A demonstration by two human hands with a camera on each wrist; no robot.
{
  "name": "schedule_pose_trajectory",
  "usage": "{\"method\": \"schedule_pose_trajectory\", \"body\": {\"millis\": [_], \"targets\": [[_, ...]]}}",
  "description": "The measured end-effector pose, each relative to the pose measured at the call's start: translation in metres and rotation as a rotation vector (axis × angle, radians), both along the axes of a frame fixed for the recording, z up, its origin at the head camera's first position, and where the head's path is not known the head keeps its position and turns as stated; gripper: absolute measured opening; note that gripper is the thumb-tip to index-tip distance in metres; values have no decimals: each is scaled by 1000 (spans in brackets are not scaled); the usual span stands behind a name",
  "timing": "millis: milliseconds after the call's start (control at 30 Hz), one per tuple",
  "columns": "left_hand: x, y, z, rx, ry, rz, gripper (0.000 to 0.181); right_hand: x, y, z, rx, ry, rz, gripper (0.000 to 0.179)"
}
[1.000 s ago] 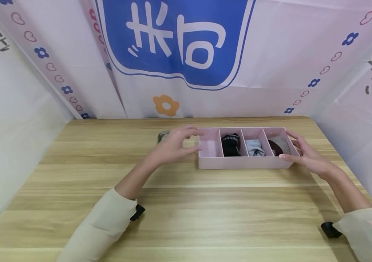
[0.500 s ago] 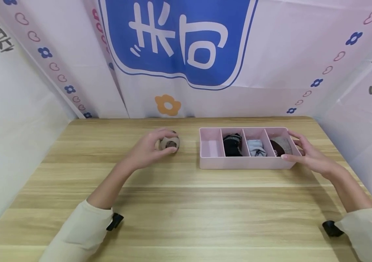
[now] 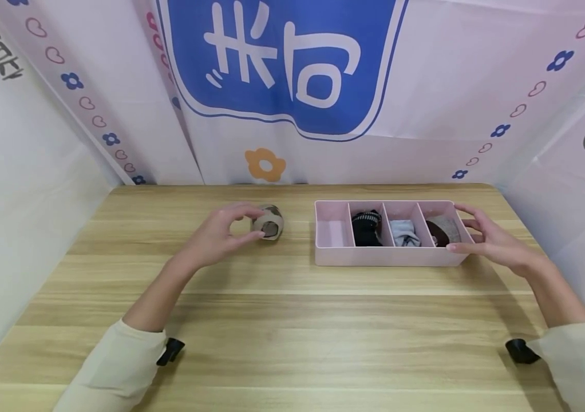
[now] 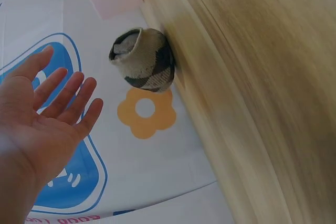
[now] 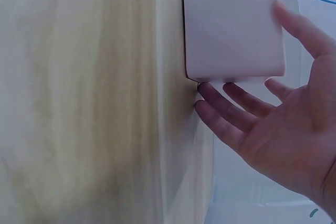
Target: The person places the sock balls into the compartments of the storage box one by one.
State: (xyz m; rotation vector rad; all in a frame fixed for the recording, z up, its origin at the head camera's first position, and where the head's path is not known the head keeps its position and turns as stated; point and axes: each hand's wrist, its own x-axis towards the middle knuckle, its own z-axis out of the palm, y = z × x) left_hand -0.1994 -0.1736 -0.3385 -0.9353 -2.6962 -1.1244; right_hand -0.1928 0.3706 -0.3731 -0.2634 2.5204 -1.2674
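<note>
A rolled-up sock (image 3: 270, 223), beige with a dark pattern in the left wrist view, stands on the table. My left hand (image 3: 222, 234) is just left of it, thumb and fingers spread. The left wrist view shows a gap between those fingertips and the sock (image 4: 147, 59). To the right is a pink divided box (image 3: 387, 256). Its compartments hold a black sock (image 3: 366, 229), a light grey-blue sock (image 3: 404, 233) and a grey and dark brown sock (image 3: 443, 230); the leftmost holds nothing. My right hand (image 3: 498, 243) holds the box's right end, thumb on the front rim, fingers against the end wall.
The wooden table (image 3: 292, 343) ends at a back edge against a printed cloth (image 3: 426, 86). White cloth walls (image 3: 30, 189) close in both sides. A black wrist piece (image 3: 171, 351) sits at each sleeve.
My left hand has come left from the box's left end, gone round the sock, then drawn back from it. The sock now shows more fully. My right hand keeps its place on the box.
</note>
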Motion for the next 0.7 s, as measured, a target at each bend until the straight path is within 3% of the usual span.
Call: {"method": "schedule_pose_trajectory", "body": {"millis": [467, 700], "targets": [[-6, -9, -1, -12, 19, 36, 40, -11, 5, 8, 60, -41, 79, 104], [-21, -15, -14, -58, -80, 129, 60, -13, 6, 9, 58, -57, 100, 102]]}}
